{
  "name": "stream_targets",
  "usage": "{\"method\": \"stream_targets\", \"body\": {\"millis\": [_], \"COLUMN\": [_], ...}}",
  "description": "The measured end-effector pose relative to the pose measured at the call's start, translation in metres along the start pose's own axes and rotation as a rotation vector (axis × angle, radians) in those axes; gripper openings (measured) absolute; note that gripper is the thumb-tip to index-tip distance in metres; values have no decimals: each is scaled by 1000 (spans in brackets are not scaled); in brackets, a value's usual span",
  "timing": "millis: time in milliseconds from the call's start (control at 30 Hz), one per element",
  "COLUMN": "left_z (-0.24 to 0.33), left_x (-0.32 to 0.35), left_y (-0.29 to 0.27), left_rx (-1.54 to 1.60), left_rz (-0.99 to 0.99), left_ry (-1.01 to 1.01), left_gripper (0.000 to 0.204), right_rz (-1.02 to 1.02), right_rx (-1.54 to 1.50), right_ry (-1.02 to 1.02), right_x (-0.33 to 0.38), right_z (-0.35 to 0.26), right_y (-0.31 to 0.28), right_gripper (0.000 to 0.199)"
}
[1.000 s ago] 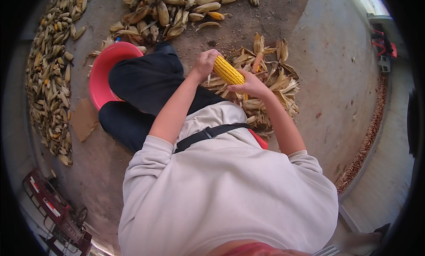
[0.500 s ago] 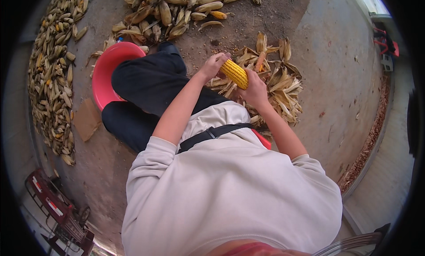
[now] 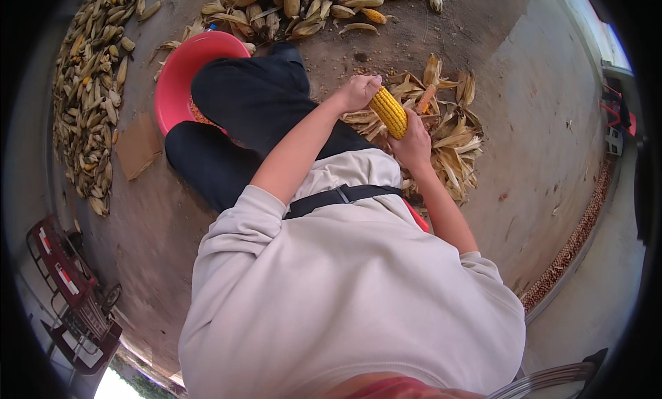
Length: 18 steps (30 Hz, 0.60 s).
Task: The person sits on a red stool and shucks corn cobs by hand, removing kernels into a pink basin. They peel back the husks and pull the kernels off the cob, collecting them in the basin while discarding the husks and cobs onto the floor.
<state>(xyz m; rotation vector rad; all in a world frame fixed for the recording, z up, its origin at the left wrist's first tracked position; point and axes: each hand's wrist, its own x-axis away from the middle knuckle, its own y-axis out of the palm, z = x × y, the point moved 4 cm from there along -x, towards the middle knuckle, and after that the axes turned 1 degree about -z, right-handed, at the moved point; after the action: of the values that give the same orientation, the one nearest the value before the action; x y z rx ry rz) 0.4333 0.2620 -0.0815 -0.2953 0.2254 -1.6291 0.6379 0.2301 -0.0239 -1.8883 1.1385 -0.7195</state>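
A husked yellow ear of corn [image 3: 388, 112] is held between my two hands, slanting over the husk pile. My left hand [image 3: 360, 92] is closed round its upper left end, and that tip is hidden in the fingers. My right hand [image 3: 414, 142] grips the lower right end, with the thumb along the side of the cob. Just beyond and to the right of my hands lie loose dry husks [image 3: 452, 147], with a bare orange cob [image 3: 427, 98] among them.
A pink basin [image 3: 167, 88] with kernels inside stands by my legs. Unhusked corn [image 3: 303, 13] is heaped ahead, and a long pile [image 3: 89, 102] runs along the left. Flat cardboard [image 3: 138, 145] lies near the basin. A dark red cart [image 3: 72, 282] is at lower left.
The view has shifted, so my hands and the surroundings sit differently in the picture. The left hand looks more tightly curled at the cob's end; both hands still hold the ear.
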Motion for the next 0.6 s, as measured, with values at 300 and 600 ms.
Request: {"method": "stream_targets", "body": {"millis": [300,600], "left_z": [10,-12], "left_x": [7,0], "left_y": [6,7], "left_rx": [299,34], "left_rz": [-89,-25], "left_ry": [-346,-206], "left_gripper": [58,57], "right_rz": [55,105], "right_rx": [81,154], "right_ry": [-22,-92], "right_x": [2,7], "right_z": [2,4], "right_y": [3,4], "right_gripper": [69,76]}}
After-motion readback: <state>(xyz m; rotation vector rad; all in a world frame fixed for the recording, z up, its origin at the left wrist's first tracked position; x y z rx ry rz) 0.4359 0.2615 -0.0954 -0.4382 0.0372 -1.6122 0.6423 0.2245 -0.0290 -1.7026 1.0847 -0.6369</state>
